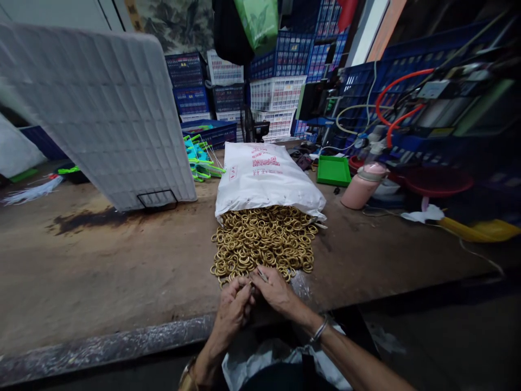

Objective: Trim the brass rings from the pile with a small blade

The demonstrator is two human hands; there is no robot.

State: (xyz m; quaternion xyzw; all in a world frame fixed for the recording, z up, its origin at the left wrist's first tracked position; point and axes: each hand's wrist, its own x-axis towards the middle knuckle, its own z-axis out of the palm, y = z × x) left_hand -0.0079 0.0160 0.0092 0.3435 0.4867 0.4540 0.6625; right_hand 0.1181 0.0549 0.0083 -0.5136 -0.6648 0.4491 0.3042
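A heap of gold-coloured metal rings (264, 239) spills from the mouth of a white woven sack (264, 179) onto the table. My left hand (235, 307) is at the near edge of the heap, with its fingers closed in a pinch. A bit of gold shows at its fingertips, which looks like one of the rings, mostly covered by the fingers. Touching it from the right is my right hand (277, 290), also closed. Between its thumb and forefinger sticks out a small, thin, pale tool (262, 275), whose tip is hidden.
A large ribbed white panel (106, 114) stands upright on the wooden table (122, 271) at left. Bright green plastic pieces (199, 165) lie behind it. To the right are a green tray (334, 170), a pink bottle (364, 184) and a machine with orange hoses (439, 108). Stacked crates (277, 92) stand behind.
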